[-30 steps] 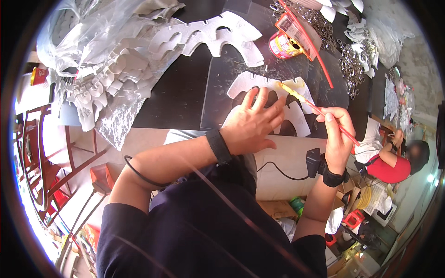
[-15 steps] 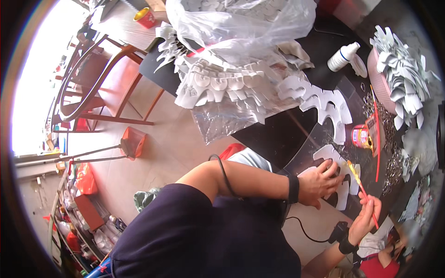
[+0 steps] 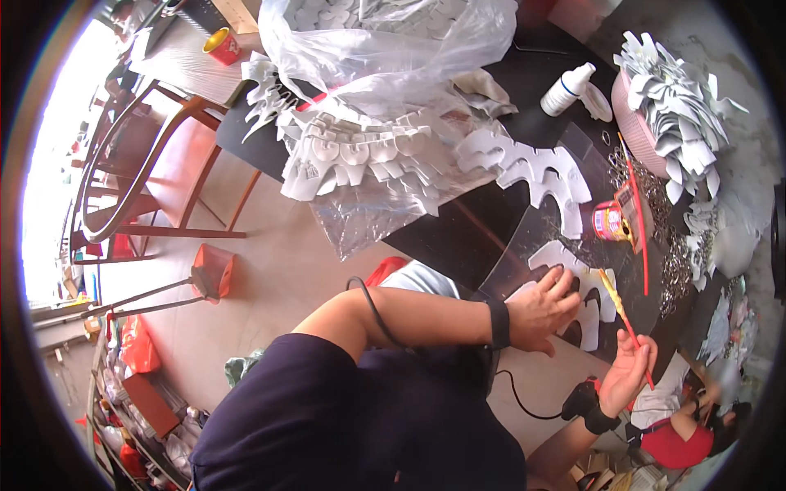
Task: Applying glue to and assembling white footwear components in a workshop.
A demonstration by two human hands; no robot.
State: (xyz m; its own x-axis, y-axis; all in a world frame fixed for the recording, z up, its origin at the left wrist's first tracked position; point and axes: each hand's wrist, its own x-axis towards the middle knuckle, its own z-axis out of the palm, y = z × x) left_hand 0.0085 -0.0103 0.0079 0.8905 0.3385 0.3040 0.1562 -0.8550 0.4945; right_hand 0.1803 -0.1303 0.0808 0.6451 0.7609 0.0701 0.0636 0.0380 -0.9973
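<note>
One white cut-out (image 3: 563,254) on the table (image 3: 458,237) is steadied by the spread left hand (image 3: 540,315), a yellow-tipped red stick (image 3: 623,317) is pinched by the right hand (image 3: 629,372), and coating seems the step, with an even stroke called for next.

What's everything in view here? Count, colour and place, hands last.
Table: 1, black, centre to upper right
Front cutouts: count unclear, white, table's near edge
Held stick: 1, red with yellow tip, right side
Tin: 1, red, yellow, beyond front cutouts
Long stick: 1, red, beside tin
Metal pieces: many, silver, table's right
Rear cutouts: count unclear, white, centre
Plastic bag: 1, clear, top centre
Stacked cutouts: many, white, below plastic bag
Bottle: 1, white, upper right
Basket: 1, pink, upper right
Chair: 1, brown, left
Dustpan: 1, orange, left floor
Other person: 1, red top, lower right
Clutter: uncounted, mixed, lower left
Left hand: 1, bare, on front cutouts
Right hand: 1, bare, gripping held stick
</note>
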